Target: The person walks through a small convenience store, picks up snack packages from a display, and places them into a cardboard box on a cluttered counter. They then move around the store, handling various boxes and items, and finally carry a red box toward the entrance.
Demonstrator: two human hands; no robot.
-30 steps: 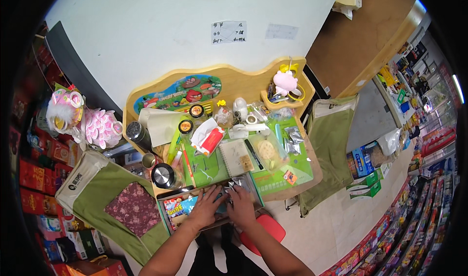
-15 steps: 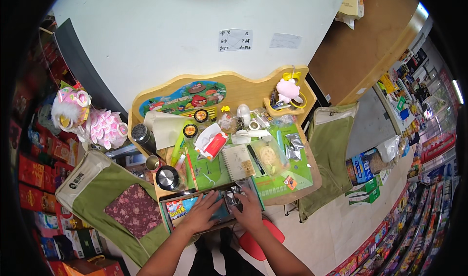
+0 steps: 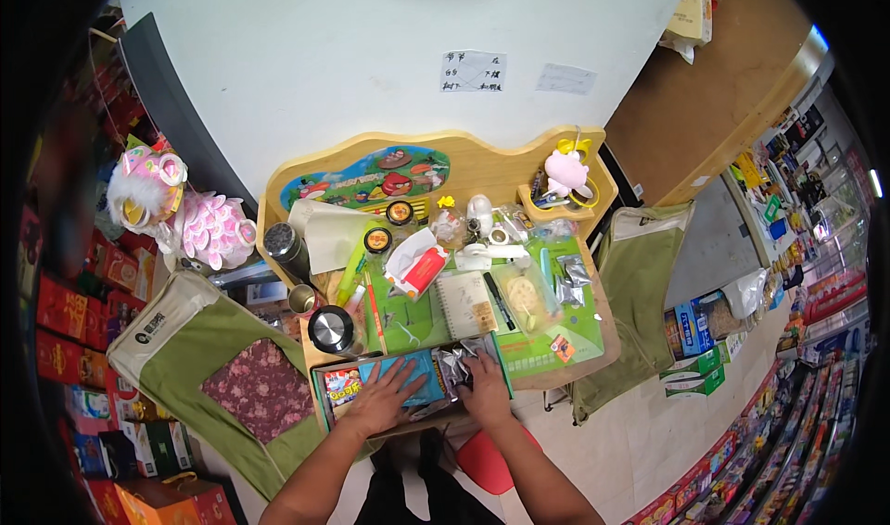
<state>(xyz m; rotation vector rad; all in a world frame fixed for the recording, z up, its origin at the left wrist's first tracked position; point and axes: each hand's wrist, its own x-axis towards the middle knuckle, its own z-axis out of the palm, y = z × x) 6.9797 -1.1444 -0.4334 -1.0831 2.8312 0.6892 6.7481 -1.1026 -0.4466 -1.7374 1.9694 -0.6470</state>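
Observation:
An open drawer [image 3: 320, 401] at the desk's near edge holds several packets. My left hand [image 3: 381, 397] lies with fingers spread over a blue packet [image 3: 425, 374] in its middle. A bright printed packet [image 3: 342, 387] sits beside that hand, toward the drawer's left end. In the right part, my right hand [image 3: 485, 393] has its fingers bent around crumpled silver foil packaging [image 3: 451, 362]; its fingertips are partly hidden among the contents.
On the desk stand a steel-lidded jar [image 3: 331, 328], a dark tumbler [image 3: 284, 245], a tissue pack [image 3: 419, 265], an open notebook [image 3: 464, 304], a black pen [image 3: 499, 301] and a clear plastic box [image 3: 527, 295]. Green folding chairs [image 3: 176, 330] flank it; a red stool [image 3: 486, 460] is below.
The view has shifted, so the desk appears slightly farther right. My right hand has closed in on the silver foil packaging, while my left hand remains spread over the blue packet.

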